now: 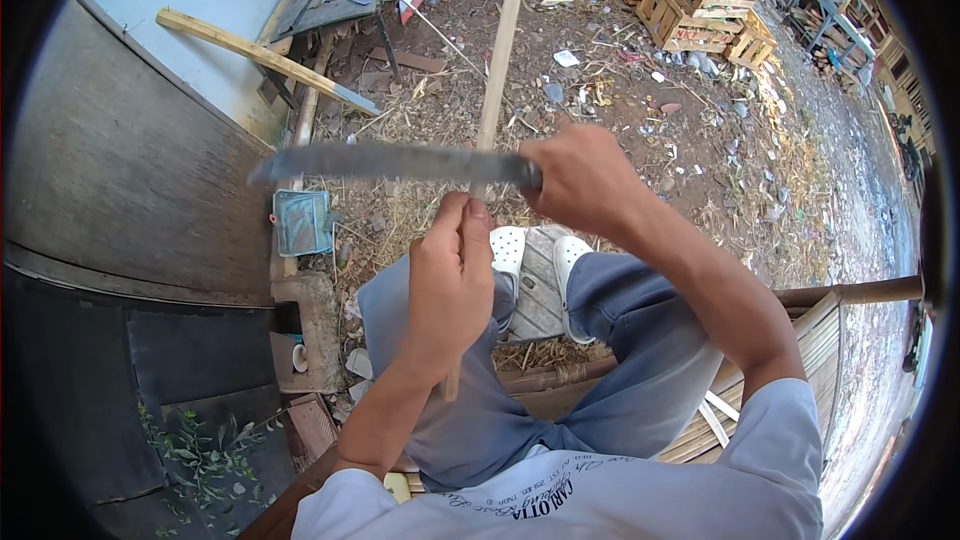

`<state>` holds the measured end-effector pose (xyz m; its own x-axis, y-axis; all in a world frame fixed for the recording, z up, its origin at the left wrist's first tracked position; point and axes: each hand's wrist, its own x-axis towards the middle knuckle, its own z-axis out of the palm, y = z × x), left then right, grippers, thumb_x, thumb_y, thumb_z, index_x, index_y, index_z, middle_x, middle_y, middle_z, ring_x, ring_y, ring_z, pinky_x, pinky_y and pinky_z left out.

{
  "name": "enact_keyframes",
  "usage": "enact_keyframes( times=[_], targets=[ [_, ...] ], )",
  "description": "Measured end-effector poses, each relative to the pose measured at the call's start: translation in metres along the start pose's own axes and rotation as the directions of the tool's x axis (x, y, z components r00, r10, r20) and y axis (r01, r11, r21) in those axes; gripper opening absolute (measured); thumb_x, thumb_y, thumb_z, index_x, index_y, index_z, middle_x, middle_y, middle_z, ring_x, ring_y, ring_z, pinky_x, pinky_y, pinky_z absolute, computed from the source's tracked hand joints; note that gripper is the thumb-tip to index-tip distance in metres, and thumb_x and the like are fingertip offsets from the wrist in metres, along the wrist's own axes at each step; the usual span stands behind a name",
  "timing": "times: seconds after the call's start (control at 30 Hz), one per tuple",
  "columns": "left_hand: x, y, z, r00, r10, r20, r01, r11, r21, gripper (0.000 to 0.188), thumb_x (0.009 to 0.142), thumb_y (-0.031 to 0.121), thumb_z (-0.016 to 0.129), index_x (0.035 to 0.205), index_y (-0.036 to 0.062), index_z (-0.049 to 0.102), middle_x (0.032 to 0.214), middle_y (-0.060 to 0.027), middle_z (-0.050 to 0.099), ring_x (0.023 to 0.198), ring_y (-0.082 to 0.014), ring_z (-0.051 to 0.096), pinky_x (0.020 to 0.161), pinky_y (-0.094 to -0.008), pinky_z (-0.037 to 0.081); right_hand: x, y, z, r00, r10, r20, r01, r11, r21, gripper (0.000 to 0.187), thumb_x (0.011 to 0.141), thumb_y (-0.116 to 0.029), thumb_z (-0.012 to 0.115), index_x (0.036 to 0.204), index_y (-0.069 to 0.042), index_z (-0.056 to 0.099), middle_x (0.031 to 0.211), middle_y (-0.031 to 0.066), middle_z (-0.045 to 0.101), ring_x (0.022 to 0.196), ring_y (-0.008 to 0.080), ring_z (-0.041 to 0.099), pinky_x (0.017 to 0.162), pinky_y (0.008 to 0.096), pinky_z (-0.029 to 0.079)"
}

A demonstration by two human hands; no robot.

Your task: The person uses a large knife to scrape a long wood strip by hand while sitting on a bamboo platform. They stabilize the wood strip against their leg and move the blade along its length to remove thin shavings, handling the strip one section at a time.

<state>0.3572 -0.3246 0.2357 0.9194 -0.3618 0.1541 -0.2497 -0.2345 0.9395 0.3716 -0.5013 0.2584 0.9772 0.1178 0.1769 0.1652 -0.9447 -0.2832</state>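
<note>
While left hand (448,285) grips wooden strip (502,45), right hand (580,178) clasps knife (390,162) — shirt (650,495) bears lettering (544,501).

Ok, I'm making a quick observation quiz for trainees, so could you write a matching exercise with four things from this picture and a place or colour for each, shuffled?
Things
1. Knife
2. Stick
3. Shoes
4. Crates

Places and colours
A. White, below the hands in the picture
B. On the ground toward the picture's upper right
C. Gripped in the right hand
D. Held in the left hand

Right pairs: 1-C, 2-D, 3-A, 4-B
</note>
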Motion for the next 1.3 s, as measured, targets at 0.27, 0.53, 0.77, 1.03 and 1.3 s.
enact_keyframes(
  times=[0.27, 0.53, 0.77, 1.03, 1.3],
  targets=[
    [-0.005, -0.002, 0.000, 0.999, -0.048, -0.001, 0.047, 0.996, -0.080, 0.026, 0.101, 0.020, 0.042, 0.082, 0.0038, 0.049, 0.055, 0.0058, 0.038, 0.049, -0.0004, 0.033, 0.043, -0.0210, 0.024, -0.013, -0.006, 0.011, 0.996, -0.087, 0.003, 0.087, 0.996, 0.000, 0.014, 0.070, -0.017, 0.058, 0.071, -0.004, 0.064, 0.060, 0.0195, 0.060, 0.060, 0.0383, 0.063, 0.061, 0.0471, 0.051],
    [-0.004, -0.002, 0.001, 0.995, -0.097, 0.014, 0.096, 0.994, 0.059, 0.028, 0.101, 0.020, 0.042, 0.080, 0.0026, 0.050, 0.054, 0.0041, 0.040, 0.050, -0.0022, 0.034, 0.044, -0.0233, 0.027, -0.012, -0.006, 0.010, 0.996, -0.060, 0.065, 0.061, 0.998, -0.014, 0.015, 0.069, -0.016, 0.058, 0.072, -0.003, 0.067, 0.061, 0.0204, 0.061, 0.061, 0.0382, 0.064, 0.060, 0.0459, 0.052],
    [-0.003, -0.003, 0.003, 0.999, -0.041, -0.005, 0.041, 0.996, 0.079, 0.026, 0.100, 0.018, 0.043, 0.080, 0.0025, 0.049, 0.054, 0.0038, 0.040, 0.050, -0.0027, 0.035, 0.044, -0.0235, 0.027, -0.014, -0.016, 0.009, 0.994, -0.071, 0.086, 0.069, 0.997, 0.024, 0.016, 0.070, -0.016, 0.059, 0.069, -0.003, 0.067, 0.062, 0.0206, 0.062, 0.062, 0.0381, 0.064, 0.060, 0.0458, 0.052],
    [-0.001, -0.005, 0.004, 0.997, -0.050, 0.053, 0.050, 0.999, 0.000, 0.022, 0.100, 0.017, 0.042, 0.085, 0.0028, 0.049, 0.055, 0.0058, 0.037, 0.048, -0.0012, 0.031, 0.043, -0.0220, 0.024, -0.016, -0.011, 0.013, 0.993, -0.102, 0.061, 0.099, 0.994, 0.037, 0.015, 0.069, -0.016, 0.060, 0.070, -0.003, 0.068, 0.063, 0.0200, 0.063, 0.062, 0.0355, 0.065, 0.062, 0.0446, 0.053],
    [0.006, 0.005, -0.021, 0.813, -0.402, 0.420, 0.582, 0.565, -0.586, 0.024, 0.101, 0.028, 0.041, 0.086, 0.0105, 0.047, 0.053, 0.0076, 0.026, 0.040, -0.0012, 0.019, 0.033, -0.0192, 0.011, -0.009, 0.009, 0.017, 0.992, 0.023, 0.122, -0.034, 0.995, 0.093, 0.015, 0.071, -0.018, 0.062, 0.075, -0.005, 0.068, 0.060, 0.0184, 0.062, 0.062, 0.0352, 0.064, 0.061, 0.0452, 0.052]
  ],
)
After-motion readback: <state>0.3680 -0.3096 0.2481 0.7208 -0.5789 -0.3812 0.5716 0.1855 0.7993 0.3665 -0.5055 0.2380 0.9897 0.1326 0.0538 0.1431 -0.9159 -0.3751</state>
